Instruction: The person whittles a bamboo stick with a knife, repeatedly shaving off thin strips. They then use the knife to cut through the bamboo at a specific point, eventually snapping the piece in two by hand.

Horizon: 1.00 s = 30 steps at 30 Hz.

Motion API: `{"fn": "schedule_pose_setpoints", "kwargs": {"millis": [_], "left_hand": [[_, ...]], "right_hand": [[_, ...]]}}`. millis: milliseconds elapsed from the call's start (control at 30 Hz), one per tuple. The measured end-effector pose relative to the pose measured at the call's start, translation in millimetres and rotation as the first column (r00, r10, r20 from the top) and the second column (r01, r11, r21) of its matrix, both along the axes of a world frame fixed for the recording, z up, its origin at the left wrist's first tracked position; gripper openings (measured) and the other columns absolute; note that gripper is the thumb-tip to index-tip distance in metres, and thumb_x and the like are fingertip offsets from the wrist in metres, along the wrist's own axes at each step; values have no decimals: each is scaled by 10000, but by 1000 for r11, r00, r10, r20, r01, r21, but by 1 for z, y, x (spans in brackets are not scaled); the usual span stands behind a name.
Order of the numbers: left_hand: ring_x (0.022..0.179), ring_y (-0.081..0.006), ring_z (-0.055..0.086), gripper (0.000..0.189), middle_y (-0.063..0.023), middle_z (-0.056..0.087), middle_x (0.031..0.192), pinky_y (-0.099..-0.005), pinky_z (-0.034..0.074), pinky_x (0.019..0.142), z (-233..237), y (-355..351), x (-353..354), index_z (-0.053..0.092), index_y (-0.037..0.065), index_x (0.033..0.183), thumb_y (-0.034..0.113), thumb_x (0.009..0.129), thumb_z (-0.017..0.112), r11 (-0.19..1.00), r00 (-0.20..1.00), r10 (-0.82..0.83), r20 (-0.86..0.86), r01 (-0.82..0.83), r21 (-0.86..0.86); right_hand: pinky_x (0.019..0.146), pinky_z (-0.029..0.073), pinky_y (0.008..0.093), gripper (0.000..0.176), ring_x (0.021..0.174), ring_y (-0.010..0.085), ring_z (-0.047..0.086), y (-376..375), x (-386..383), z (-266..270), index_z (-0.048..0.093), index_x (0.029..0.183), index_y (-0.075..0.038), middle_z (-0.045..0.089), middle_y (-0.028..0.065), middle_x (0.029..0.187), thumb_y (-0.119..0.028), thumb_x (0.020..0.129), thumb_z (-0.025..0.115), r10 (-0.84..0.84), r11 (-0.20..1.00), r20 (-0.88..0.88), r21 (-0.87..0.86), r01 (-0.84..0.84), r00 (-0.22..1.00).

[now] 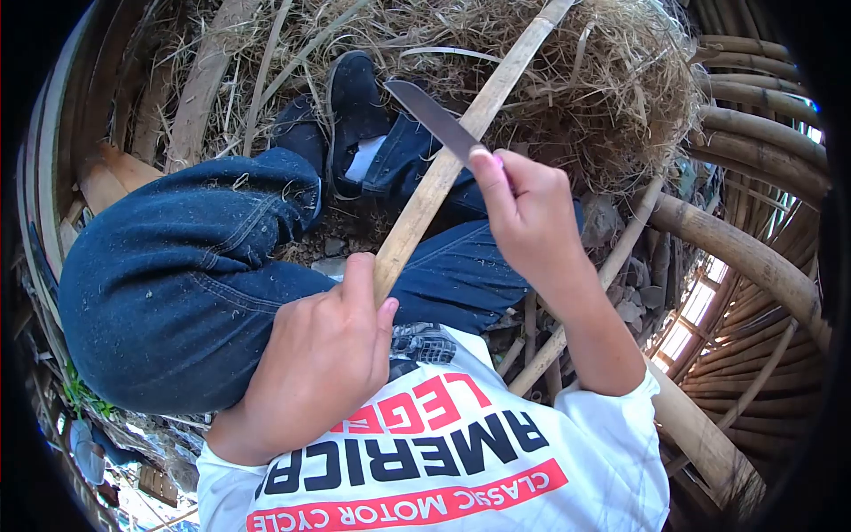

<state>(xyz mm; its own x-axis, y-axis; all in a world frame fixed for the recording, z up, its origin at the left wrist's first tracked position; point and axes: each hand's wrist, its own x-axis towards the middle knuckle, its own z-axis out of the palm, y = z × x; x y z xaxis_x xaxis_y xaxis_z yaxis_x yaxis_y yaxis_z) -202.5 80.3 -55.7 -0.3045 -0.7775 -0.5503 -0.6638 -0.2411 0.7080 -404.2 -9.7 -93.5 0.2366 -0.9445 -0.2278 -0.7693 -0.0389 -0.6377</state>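
My left hand (324, 346) is closed round the lower end of a long bamboo strip (418, 211), close to my shirt. The strip slants up and away to the top of the view. In my right hand (536, 208) is a knife (433, 117), its handle hidden in my fist and my thumb at the base of the blade. The dark blade lies across the strip about midway along its visible length, pointing up and left. Beneath the strip are my bent legs in blue jeans (222, 275).
A heap of dry shavings (612, 97) lies beyond my feet. Thick bamboo poles (745, 253) run along the right, and a thinner pole (620, 257) slants beside my right forearm. Flat wooden slats (199, 97) lie at the upper left, past my dark shoe (352, 93).
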Motion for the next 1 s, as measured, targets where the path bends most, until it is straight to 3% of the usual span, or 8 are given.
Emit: {"fn": "schedule_pose_setpoints", "kwargs": {"millis": [200, 333, 433, 600, 667, 767, 933, 1000], "left_hand": [[604, -426, 595, 257, -240, 585, 651, -492, 447, 558, -1, 1, -1, 455, -28, 1100, 138, 922, 538, 1000, 1000, 5, -3, -5, 10], [599, -423, 597, 346, -235, 587, 647, -489, 449, 548, 0, -1, -1, 449, -29, 1110, 185, 891, 610, 1000, 1000, -13, 21, 12, 17], [594, -424, 596, 432, -231, 592, 652, -491, 450, 543, 2, -3, 1, 441, -32, 1127, 218, 857, 667, 995, 1000, 0, -31, 3, 96], [612, -417, 602, 478, -221, 593, 654, -477, 458, 560, -5, 4, 4, 431, -39, 1144, 203, 828, 696, 999, 998, -46, 33, 46, -1], [622, -413, 606, 481, -220, 593, 658, -471, 460, 568, -5, 5, 4, 430, -39, 1148, 192, 823, 699, 998, 998, -52, 31, 53, -39], [640, -406, 611, 488, -219, 596, 670, -463, 462, 581, -4, 4, 4, 429, -34, 1158, 173, 813, 705, 999, 998, -44, 33, 44, 0], [606, -393, 600, 511, -179, 577, 624, -460, 451, 559, -8, 6, 4, 418, -37, 1153, 165, 794, 722, 999, 999, -38, 31, 39, -27], [597, -394, 615, 471, -201, 592, 636, -448, 477, 547, -4, 0, 5, 412, -48, 1116, 150, 806, 706, 998, 998, -70, 6, 69, 10]], "right_hand": [[425, 350, 342, 389, 407, 173, 425, -4, 2, -7, 584, 698, 44, 456, 154, 484, -243, 960, 557, -133, 991, 89, 41, 130, 987], [435, 371, 340, 345, 419, 176, 468, 23, 12, -1, 597, 714, 39, 503, 177, 522, -217, 945, 585, 29, 998, 119, 54, -35, 993], [425, 351, 330, 372, 427, 123, 445, 4, 6, -5, 568, 690, 38, 462, 141, 498, -219, 960, 561, -164, 986, 163, 29, 162, 973], [413, 330, 329, 376, 405, 173, 411, 29, 11, -12, 540, 687, 32, 419, 132, 477, -214, 972, 538, -14, 999, 161, -39, 20, 987], [409, 321, 322, 373, 411, 140, 387, 30, 12, -12, 542, 686, 32, 413, 123, 478, -212, 969, 550, 20, 1000, 198, -26, -15, 980], [406, 312, 310, 359, 448, 81, 354, 16, 3, -26, 540, 685, 25, 393, 97, 475, -206, 957, 578, -235, 972, 268, 51, 230, 934], [416, 327, 325, 354, 439, 101, 367, 44, 17, -17, 530, 677, 13, 397, 99, 474, -196, 959, 571, 54, 998, 274, -50, -42, 960], [421, 337, 324, 361, 435, 106, 389, 25, 8, -28, 529, 679, 11, 402, 99, 477, -202, 969, 552, -137, 982, 280, -89, 167, 950]]}}
